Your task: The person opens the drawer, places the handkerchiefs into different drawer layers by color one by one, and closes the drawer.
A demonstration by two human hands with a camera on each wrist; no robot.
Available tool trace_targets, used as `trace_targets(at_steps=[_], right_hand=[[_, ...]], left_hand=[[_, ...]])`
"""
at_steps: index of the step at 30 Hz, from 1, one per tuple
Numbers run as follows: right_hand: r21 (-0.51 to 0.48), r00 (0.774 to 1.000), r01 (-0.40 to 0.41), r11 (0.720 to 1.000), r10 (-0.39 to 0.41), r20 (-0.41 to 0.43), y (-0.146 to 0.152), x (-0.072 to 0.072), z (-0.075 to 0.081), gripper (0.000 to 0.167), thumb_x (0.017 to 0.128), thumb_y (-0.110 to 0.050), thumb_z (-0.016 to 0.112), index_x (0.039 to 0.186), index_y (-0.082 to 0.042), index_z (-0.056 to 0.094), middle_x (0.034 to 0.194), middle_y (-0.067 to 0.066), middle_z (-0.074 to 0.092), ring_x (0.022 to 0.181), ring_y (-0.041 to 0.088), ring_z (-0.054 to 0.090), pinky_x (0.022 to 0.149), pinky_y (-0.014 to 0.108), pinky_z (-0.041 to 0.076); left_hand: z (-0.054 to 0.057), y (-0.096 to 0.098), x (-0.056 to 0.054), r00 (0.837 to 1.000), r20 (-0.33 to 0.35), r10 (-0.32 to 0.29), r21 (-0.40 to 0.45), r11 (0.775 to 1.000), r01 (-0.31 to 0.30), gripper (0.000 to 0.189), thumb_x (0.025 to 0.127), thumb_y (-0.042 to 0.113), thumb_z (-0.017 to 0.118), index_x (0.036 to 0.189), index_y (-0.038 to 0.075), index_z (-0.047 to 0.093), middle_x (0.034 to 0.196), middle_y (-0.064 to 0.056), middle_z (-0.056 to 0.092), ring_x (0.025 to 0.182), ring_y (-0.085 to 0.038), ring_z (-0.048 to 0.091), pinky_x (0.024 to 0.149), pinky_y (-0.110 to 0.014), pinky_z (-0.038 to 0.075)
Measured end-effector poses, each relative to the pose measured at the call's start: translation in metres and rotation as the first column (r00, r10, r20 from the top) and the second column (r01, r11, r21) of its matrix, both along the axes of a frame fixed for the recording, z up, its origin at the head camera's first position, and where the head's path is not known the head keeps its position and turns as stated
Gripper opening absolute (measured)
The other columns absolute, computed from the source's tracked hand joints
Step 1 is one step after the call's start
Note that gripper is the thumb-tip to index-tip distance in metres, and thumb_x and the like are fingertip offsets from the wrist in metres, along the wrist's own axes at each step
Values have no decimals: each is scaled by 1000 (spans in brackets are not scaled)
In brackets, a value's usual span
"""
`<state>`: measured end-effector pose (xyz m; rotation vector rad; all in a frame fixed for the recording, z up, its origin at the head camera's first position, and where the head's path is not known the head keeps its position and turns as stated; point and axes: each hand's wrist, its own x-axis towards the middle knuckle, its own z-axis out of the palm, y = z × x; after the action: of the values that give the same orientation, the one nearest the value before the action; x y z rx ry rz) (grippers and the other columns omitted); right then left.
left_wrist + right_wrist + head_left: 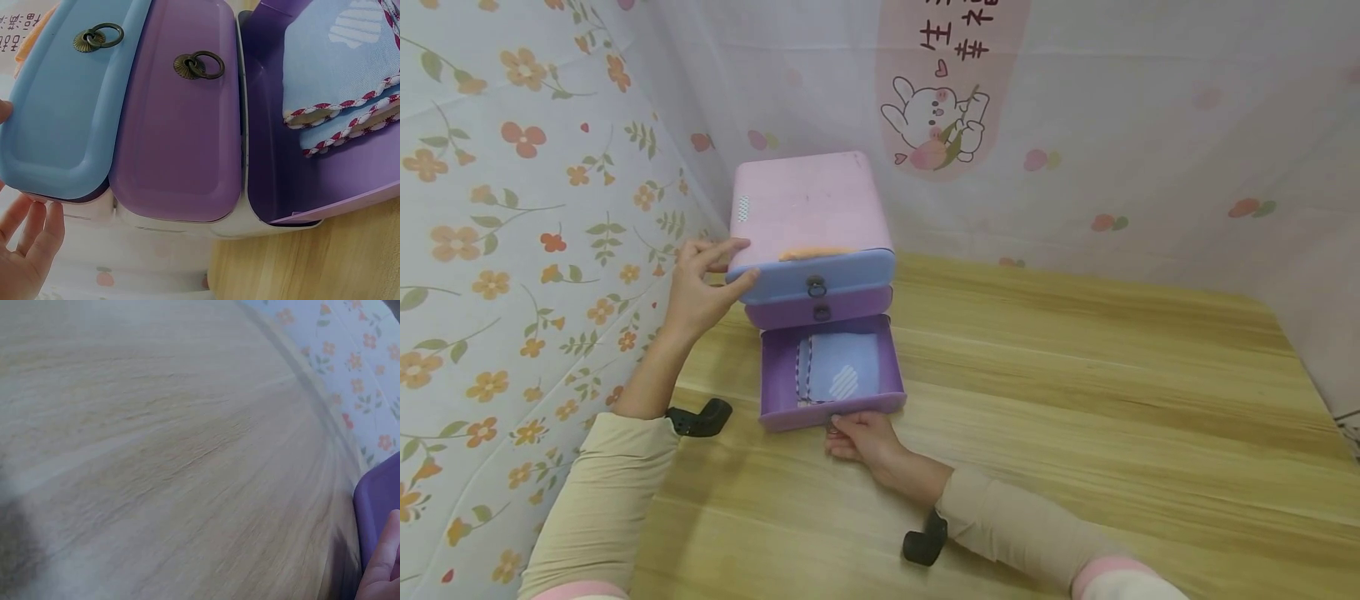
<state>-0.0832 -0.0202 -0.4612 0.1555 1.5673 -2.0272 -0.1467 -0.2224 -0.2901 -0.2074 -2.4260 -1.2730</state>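
A small drawer cabinet (805, 200) with a pink top stands on the table, its blue top drawer (69, 106) and purple middle drawer (181, 131) pushed in. The purple bottom drawer (778, 367) is pulled out, with a folded blue cloth (850, 358) with braided red-and-white edging inside. My left hand (700, 287) holds the cabinet's upper front left corner, thumb at the front and fingers on the top and side. At the middle of the bottom drawer's front, my right hand (872, 446) pinches its pull, which the fingers mostly hide. Only a finger (381, 562) shows in the right wrist view.
The wooden table (1075, 400) extends to the right of the cabinet. A floral curtain (512, 250) hangs along the left, and a curtain with a printed rabbit (940, 121) hangs behind. An orange strip (816, 252) lies on the cabinet's front top edge.
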Motion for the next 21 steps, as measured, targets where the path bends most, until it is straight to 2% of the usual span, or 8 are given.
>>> trace_targets(at_steps=[9,21], right_hand=[[7,998,21,1000,-21,64,-4,-4,6,24,88,-6,51,94,17,54,65,6,61,57,8,59,59,23,51],[3,997,27,1000,-28,74,-8,-19,10,23,87,-4,52,95,17,55,66,8,62,54,8,59,57,21,50]], left_hand=[[2,0,1,1000,3,0,0,1000,0,37,77,3,61,112,-7,55,89,-1,33,86,-25,41,74,-31,34],[-1,-1,0,1000,-6,-4,-2,1000,4,37,77,3,61,113,-7,56,89,-3,33,90,-25,39,76,-31,35]])
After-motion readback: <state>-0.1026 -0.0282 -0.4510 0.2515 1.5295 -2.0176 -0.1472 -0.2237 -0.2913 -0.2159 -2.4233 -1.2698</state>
